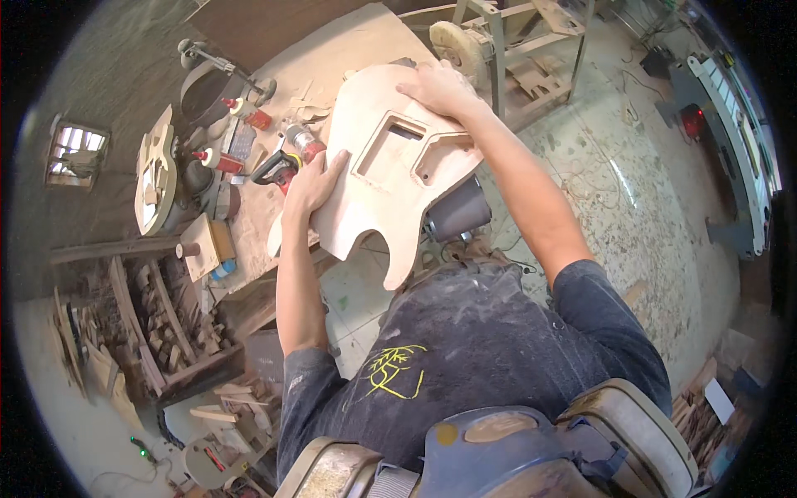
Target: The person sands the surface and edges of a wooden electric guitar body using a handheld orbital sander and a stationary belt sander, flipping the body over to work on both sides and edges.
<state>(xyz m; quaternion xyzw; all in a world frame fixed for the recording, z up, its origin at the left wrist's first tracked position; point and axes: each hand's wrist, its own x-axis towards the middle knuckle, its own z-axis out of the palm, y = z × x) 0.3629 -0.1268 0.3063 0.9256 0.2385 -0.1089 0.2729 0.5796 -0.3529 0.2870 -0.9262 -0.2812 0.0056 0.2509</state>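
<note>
Between my two hands is a pale, unpainted wooden electric guitar body (347, 220), tilted in front of my chest with its two horns toward me. A square pocket and a rounded cavity are cut into its upward face. My left hand (314, 181) is closed on its left edge, thumb lying along the face and the other fingers mostly hidden. At the far right edge my right hand (440, 88) grips it, palm on the face and fingertips partly out of sight. Beneath its right side stands a grey cylindrical machine part (462, 207).
Left of the guitar body, the workbench (365, 37) carries red-and-white glue bottles (249, 113), a power drill (302, 141) and a wooden block (207, 246). Another guitar body (155, 181) stands farther left. A pale buffing wheel (457, 50) is behind my right hand. Wood scraps (174, 328) fill a lower-left bin.
</note>
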